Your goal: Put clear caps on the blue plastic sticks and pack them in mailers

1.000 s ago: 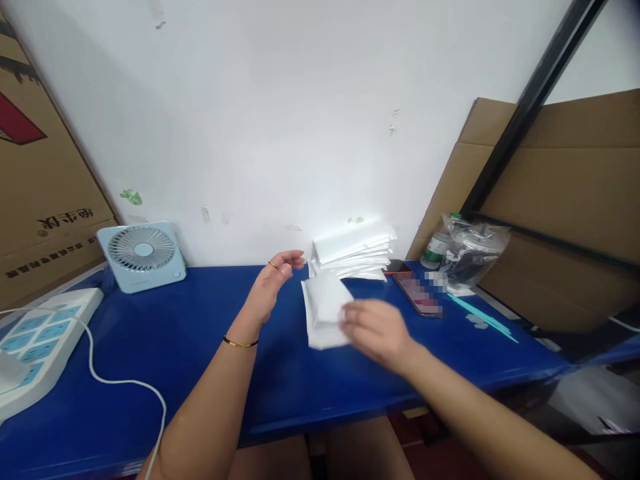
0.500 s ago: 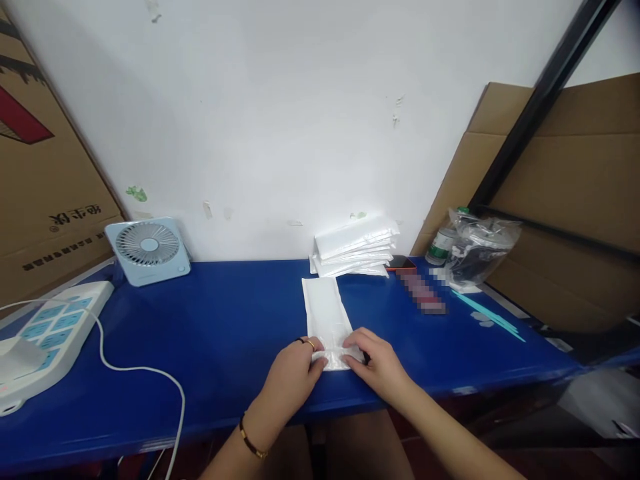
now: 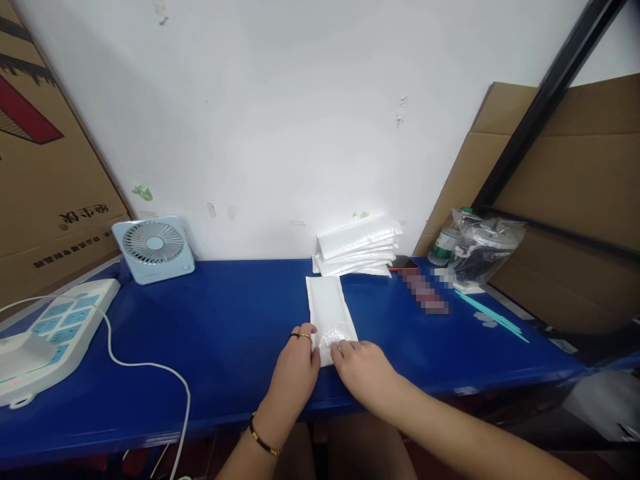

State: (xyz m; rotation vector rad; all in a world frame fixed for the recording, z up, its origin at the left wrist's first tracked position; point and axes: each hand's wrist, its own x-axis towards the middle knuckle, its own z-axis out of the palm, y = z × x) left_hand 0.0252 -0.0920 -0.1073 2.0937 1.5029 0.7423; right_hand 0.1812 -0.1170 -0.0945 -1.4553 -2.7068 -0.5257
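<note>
A white padded envelope [image 3: 330, 300] lies lengthwise on the blue table [image 3: 240, 307], with a shiny creased patch near its close end. My left hand [image 3: 297, 360] is closed on the left edge of that end, thumb and fingers bent around it. With curled fingers my right hand [image 3: 363, 370] presses and grips the lower right part; its fingertips are partly hidden. Behind it, against the wall, rises a stack of similar white envelopes [image 3: 357, 247].
A light blue fan [image 3: 155, 250] and a white power strip [image 3: 65, 333] with a cable [image 3: 150, 365] are on the left. To the right lie a phone [image 3: 404, 263], turquoise strips [image 3: 493, 315], a bottle [image 3: 443, 247] and a clear plastic bag [image 3: 485, 247]. Cardboard [image 3: 575, 167] flanks the table.
My right hand has shifted left across the envelope's close end, its fingers now curled under. My left fingers have moved out to the left edge. The view has shifted slightly.
</note>
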